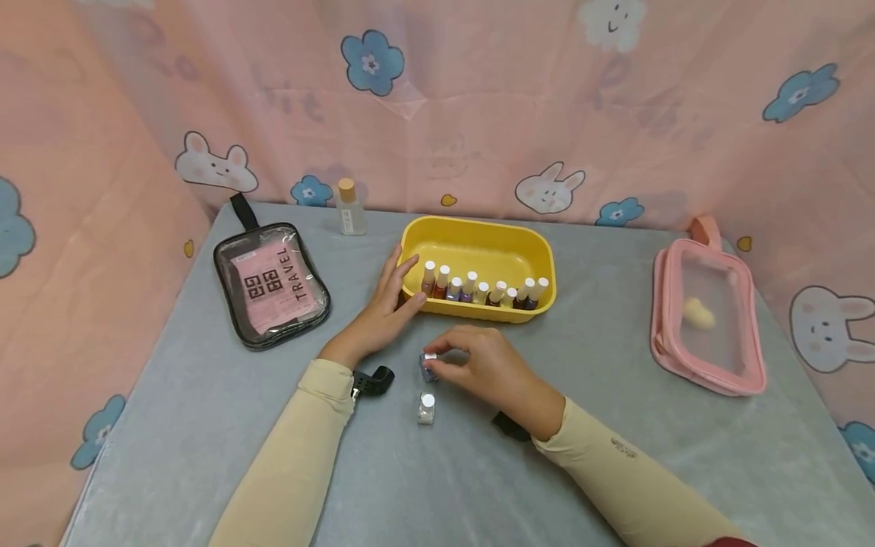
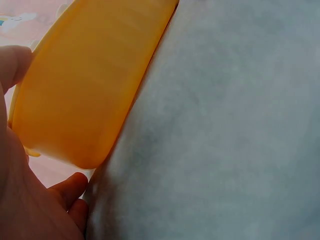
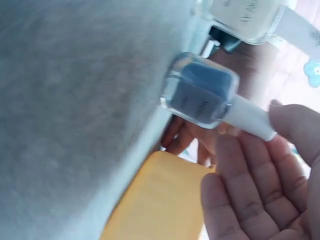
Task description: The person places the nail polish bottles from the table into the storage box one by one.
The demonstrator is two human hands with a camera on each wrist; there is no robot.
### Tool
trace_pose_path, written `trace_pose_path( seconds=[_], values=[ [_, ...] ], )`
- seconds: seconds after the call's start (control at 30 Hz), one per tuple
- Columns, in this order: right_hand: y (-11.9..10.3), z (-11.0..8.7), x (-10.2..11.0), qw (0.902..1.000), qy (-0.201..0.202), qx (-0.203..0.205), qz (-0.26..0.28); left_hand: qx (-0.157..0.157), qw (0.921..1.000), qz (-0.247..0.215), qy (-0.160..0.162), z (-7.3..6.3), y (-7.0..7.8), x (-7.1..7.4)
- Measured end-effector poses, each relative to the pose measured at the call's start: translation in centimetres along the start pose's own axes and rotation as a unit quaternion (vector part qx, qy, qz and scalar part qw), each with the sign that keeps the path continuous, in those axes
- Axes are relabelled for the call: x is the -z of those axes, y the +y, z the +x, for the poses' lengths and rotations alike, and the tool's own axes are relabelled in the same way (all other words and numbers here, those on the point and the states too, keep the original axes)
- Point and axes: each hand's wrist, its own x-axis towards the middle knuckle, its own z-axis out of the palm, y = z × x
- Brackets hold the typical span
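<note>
A nail polish bottle with blue-violet polish point(image 3: 200, 92) stands on the table, and my right hand point(image 1: 488, 368) pinches its white cap between thumb and fingers. In the head view that bottle is partly covered by my fingers. Nearer to me stands a second nail polish bottle, clear to whitish with a white cap point(image 1: 426, 410). My left hand point(image 1: 379, 315) rests with extended fingers at the left end of a yellow basket point(image 1: 478, 310), touching its rim. Inside the basket, several nail polish bottles point(image 1: 468, 287) with white caps line the near wall.
A black-edged clear pouch point(image 1: 273, 285) with a pink insert lies at the left. Behind it stands a bottle with a wood-coloured cap point(image 1: 352, 213). A pink pouch point(image 1: 711, 319) lies at the right. Patterned pink cloth point(image 1: 444, 99) hangs behind the grey-covered table point(image 1: 601, 304).
</note>
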Motion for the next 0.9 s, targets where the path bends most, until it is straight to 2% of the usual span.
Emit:
trace_pose_path(
  seconds=[0.67,0.8,0.9],
  values=[
    [-0.1,0.0,-0.6,0.9985,-0.041,-0.016,-0.034,-0.002,1.0000,-0.001,0.002,-0.2,-0.2,0.2],
    [-0.7,-0.1,0.0,0.9984,-0.041,-0.006,-0.038,-0.005,1.0000,-0.001,0.005,-0.1,-0.2,0.2],
    [-1.5,-0.3,1.4,0.9993,-0.023,0.009,-0.028,-0.003,1.0000,-0.002,0.001,0.0,-0.1,0.0]
  ],
)
